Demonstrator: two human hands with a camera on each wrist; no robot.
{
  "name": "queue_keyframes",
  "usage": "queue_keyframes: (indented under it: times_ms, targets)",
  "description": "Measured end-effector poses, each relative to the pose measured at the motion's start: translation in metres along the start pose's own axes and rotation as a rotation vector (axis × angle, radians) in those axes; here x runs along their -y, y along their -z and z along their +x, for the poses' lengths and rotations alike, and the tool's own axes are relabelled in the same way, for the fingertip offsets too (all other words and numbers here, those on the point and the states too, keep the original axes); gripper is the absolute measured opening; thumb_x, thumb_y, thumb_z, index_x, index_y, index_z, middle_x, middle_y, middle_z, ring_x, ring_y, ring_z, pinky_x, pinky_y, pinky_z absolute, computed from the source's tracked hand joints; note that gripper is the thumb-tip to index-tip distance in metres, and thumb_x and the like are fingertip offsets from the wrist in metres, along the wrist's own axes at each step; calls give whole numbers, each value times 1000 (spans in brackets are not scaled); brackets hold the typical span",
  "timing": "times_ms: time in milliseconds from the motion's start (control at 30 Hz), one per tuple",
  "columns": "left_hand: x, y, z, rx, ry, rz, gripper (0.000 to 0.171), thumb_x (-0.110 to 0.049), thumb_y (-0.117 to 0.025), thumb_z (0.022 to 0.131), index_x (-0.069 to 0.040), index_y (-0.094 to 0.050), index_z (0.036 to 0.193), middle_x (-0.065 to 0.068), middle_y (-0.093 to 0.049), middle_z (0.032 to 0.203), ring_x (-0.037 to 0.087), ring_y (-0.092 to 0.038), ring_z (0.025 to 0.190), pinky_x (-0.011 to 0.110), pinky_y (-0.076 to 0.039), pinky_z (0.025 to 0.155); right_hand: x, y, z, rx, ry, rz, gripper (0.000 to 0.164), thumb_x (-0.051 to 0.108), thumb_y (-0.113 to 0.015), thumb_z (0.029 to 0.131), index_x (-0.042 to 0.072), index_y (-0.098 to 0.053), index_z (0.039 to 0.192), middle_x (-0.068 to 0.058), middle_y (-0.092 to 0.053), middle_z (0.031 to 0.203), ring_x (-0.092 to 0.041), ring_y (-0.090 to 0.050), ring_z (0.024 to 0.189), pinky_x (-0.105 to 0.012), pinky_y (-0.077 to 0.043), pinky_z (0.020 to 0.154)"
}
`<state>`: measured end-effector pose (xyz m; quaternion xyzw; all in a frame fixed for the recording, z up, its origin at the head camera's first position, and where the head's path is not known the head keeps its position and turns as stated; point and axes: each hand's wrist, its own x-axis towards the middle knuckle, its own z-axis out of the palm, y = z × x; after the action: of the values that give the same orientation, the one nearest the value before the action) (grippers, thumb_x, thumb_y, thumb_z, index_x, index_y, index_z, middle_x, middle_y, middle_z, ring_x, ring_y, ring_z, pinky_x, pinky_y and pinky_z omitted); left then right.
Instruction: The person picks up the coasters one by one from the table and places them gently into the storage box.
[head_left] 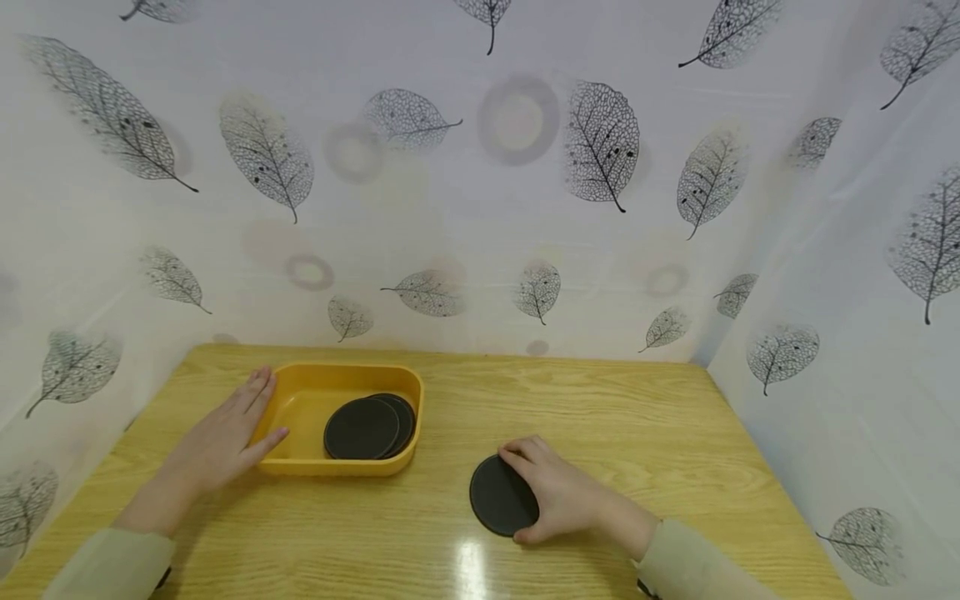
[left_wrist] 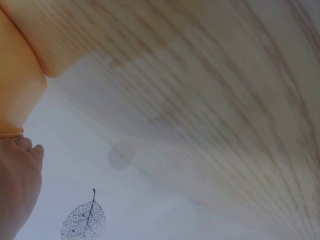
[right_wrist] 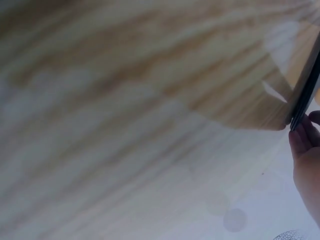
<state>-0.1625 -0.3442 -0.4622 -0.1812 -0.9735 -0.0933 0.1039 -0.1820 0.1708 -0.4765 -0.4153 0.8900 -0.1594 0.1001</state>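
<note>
A yellow plastic bin stands at the left of the table. Two overlapping black round coasters lie inside it, toward its right end. My left hand rests on the bin's left rim with fingers extended and the thumb over the front left corner; the left wrist view shows its fingertips against the bin wall. Right of the bin, my right hand holds another black round coaster by its edge, thumb at the near side and fingers at the far side. Edge-on, this coaster appears dark and layered.
The wood-grain table is glossy and reflects light near its front. A white curtain printed with dark leaves hangs along the back and both sides of the table.
</note>
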Motion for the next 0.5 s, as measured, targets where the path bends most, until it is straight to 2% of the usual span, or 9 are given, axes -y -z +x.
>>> queue_keyframes:
  times_ms: [100,300,433,500]
  targets:
    - [0,0,0,2,2,-4,85,-43,-55,109,13,-21,163,31,-16,173,46,-19,163,9,19,122,1,0,1,5,1,-24,112,47,-90,75,2,-38,163,-11,-43,159,-24,-48,142,-39,-57,110]
    - [1,0,0,1,0,-9,85,-43,-54,109,13,-21,163,32,-16,173,47,-20,162,6,19,118,3,0,3,-11,-1,-29,111,46,-89,74,1,-39,162,-12,-43,157,-24,-49,140,-38,-57,110]
    - [2,0,0,2,2,-6,85,-44,-54,109,13,-21,163,31,-16,173,48,-22,161,9,18,121,6,6,10,-58,20,5,111,43,-90,72,-4,-41,160,-15,-44,154,-27,-49,138,-40,-57,110]
    - [2,0,0,6,2,-7,85,-44,-54,109,13,-20,163,31,-15,173,46,-19,163,12,17,124,10,13,16,-70,26,27,111,42,-90,72,-5,-40,160,-17,-43,154,-29,-49,139,-42,-57,110]
